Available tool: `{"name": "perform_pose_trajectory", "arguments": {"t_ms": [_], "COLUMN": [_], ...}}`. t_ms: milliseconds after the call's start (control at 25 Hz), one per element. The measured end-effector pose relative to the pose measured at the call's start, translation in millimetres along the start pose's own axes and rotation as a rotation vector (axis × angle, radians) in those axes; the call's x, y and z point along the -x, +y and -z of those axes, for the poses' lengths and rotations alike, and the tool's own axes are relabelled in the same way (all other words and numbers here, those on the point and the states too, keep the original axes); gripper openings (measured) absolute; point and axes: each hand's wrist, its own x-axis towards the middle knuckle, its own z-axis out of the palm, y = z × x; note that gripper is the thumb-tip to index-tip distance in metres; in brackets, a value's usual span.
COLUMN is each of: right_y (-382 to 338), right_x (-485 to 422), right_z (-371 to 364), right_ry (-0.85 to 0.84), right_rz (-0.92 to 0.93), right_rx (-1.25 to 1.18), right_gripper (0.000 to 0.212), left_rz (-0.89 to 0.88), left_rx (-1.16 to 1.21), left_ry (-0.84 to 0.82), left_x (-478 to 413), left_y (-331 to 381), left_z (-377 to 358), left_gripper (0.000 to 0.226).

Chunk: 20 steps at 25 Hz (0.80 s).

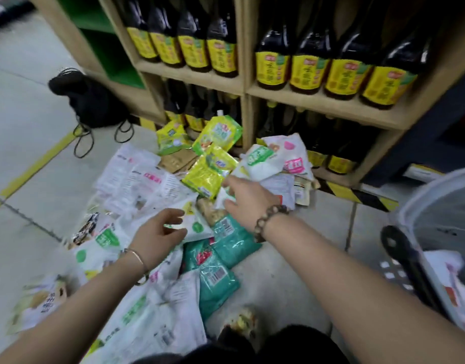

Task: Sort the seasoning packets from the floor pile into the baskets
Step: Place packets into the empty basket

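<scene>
white, yellow and teal seasoning packets (207, 177) lay heaped on the floor (29, 127) against the wooden shelf (318, 106) | left hand (160, 232) curled, pinched a white packet (197, 227) | right hand (241, 198) bent over the heap, hold unclear | basket (423, 190) stood well right of the heap

I see the packet pile (157, 185) spread over the floor (29, 143) right up to the wooden shelf (243, 85), whose uprights and bottles (307, 72) wall off the far side. To the left the floor lies bare, save a black bag (90, 101) with trailing cords by the shelf corner. On the right, a bare strip runs between the pile and the white basket (415, 195), and the basket's black handle (404, 258) stands along its near edge.
</scene>
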Motion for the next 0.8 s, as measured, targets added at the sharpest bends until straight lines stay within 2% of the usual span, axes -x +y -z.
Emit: {"name": "perform_pose_trajectory", "arguments": {"t_ms": [200,360,480,560,640,720,800], "right_y": [16.5,35.7,57.3,78.3,99.3,109.1,105.6], "right_x": [-20.5,-52.4,-73.7,-78.4,-76.3,-73.7,-65.6], "right_z": [-71.4,-109.7,-129.6,-148.0,-169.5,-193.2,-222.0], "right_ry": [-0.166,-0.284,-0.366,-0.421,-0.451,-0.536,-0.653], "right_rz": [-0.020,-0.035,0.029,0.005,-0.100,-0.208,-0.277], "right_rx": [0.080,0.168,0.234,0.253,0.229,0.171,0.088], "right_gripper": [0.029,0.035,0.031,0.029,0.030,0.027,0.025], "left_rz": [0.169,0.182,0.076,0.066,0.100,0.144,0.202], "left_rx": [-0.112,-0.233,-0.618,-0.861,-0.943,-0.947,-0.835], "left_ry": [0.053,0.070,0.128,0.062,-0.022,-0.023,-0.047], "left_x": [-35.9,-79.3,-117.6,-138.0,-154.7,-171.8,-176.4], "left_y": [-69.5,-114.0,-141.8,-157.3,-166.4,-166.1,-160.7], "left_z": [-13.8,-21.1,-19.6,-23.1,-30.3,-32.8,-23.9], "left_gripper": [0.044,0.055,0.081,0.109,0.123,0.116,0.088]}}
